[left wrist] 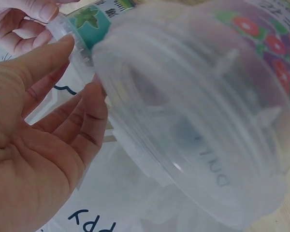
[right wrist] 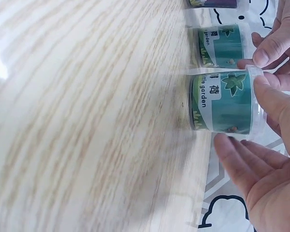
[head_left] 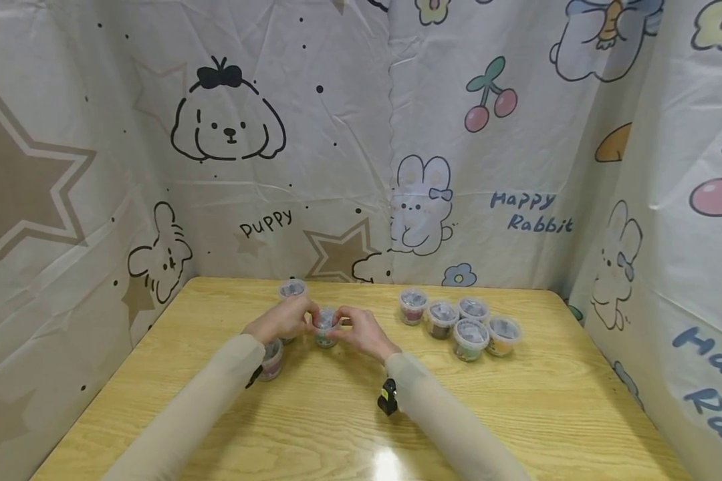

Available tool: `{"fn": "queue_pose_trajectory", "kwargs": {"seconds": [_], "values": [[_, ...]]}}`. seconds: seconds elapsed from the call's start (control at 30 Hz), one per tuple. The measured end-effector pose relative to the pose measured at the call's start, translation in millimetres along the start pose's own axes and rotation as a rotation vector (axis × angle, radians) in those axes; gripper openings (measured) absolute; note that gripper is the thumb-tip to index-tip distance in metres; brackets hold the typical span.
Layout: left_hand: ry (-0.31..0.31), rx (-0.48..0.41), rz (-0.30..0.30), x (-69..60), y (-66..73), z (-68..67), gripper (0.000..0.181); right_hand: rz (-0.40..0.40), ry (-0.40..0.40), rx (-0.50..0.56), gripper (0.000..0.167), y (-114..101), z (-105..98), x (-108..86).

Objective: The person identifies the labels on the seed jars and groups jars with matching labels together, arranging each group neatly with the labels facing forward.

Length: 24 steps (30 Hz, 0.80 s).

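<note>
A small clear plastic tub with a green leaf label [head_left: 325, 340] stands upright on the table between my hands. My left hand [head_left: 285, 317] holds its lidded top from the left, thumb and fingers at the rim. From the right, my right hand [head_left: 364, 332] grips the same tub. In the right wrist view, its thumb lies on the lid edge and its other fingers lie along the side of the green tub [right wrist: 227, 101]. A second green-labelled tub [right wrist: 221, 46] stands just beyond. The tub with red flowers on its label [left wrist: 270, 43] looms close beside the left hand.
Another lidded tub [head_left: 292, 288] stands behind my left hand, and a purplish one [head_left: 271, 364] by the left wrist. To the right, several tubs cluster, among them a pink one [head_left: 412, 308], a brown one [head_left: 441, 322] and a yellow one [head_left: 503, 337]. Printed curtains [head_left: 337, 133] enclose the wooden table [head_left: 337, 427].
</note>
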<state>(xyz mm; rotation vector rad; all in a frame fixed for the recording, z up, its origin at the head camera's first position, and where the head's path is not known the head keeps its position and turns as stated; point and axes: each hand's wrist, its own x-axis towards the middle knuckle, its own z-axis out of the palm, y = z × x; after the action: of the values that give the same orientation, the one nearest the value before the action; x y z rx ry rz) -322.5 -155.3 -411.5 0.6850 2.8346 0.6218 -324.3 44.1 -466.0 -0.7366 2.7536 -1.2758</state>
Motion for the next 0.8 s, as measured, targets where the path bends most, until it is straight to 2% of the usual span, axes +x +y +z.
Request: {"fn": "queue_pose_trajectory", "kwargs": {"seconds": [0.17,0.4,0.67,0.8], "values": [[-0.006,0.008,0.0,-1.4,5.0,-2.1,0.008,0.0,-0.01,-0.016,0.022,-1.5,-3.5,-3.8],[0.075,0.108,-0.021,1.7,18.6,-3.9,0.011,0.008,0.004,-0.047,0.023,1.1,-12.8,-7.8],[0.121,0.105,-0.063,14.6,31.3,4.4,0.009,-0.008,0.032,-0.059,0.023,15.9,-24.0,-14.3],[0.176,0.131,-0.039,22.9,38.4,12.4,0.01,-0.011,0.051,-0.07,0.021,21.8,-30.8,-16.1]]}}
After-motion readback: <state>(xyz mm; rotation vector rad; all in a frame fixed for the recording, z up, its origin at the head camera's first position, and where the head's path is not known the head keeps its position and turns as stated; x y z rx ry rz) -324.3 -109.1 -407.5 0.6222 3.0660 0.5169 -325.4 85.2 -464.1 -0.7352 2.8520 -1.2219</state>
